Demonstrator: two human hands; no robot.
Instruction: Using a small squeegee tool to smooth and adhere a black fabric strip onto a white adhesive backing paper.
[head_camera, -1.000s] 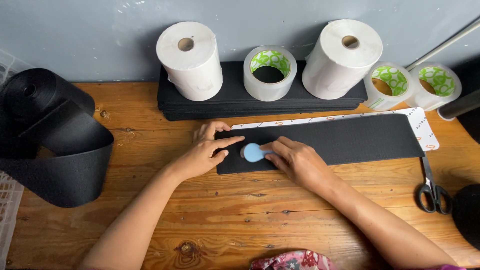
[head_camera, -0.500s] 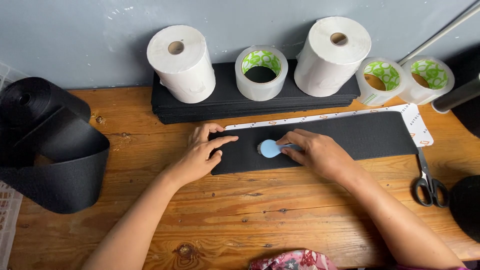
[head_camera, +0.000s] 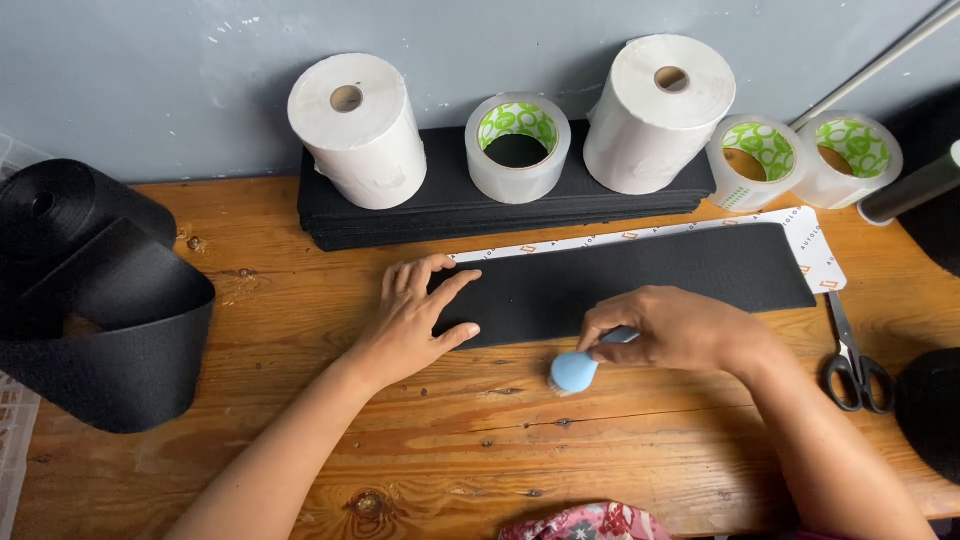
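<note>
Pinning the black strip (head_camera: 640, 280) flat: left hand (head_camera: 415, 320) lies palm-down, fingers spread, on the strip's left end, apparently so it can't slide or curl. Nothing gripped there, just weight on it.

Right hand (head_camera: 675, 330) is closed around the handle of a small blue-headed tool (head_camera: 573, 371), fingers curled tight. The tool's round head sits just off the strip's front edge, touching or nearly touching bare wood; can't tell which. Likely a presser or roller, can't confirm.

Strip lies lengthwise near the middle of the counter (head_camera: 300, 400), on a white backing sheet (head_camera: 815, 245) that shows along its back edge and right end.

Behind it, along the counter's back edge: a stack of black strips (head_camera: 330, 215) serving as a shelf for two white paper rolls (head_camera: 358, 130) and a clear tape roll (head_camera: 517, 147). Two more tape rolls (head_camera: 800, 160) stand toward the back right corner.

Scissors (head_camera: 855, 365) lie near the right edge, just beside the strip's end, within reach of the tool hand. Big roll of black material (head_camera: 95, 300) sits at the left edge, loose tail unwound.
</note>
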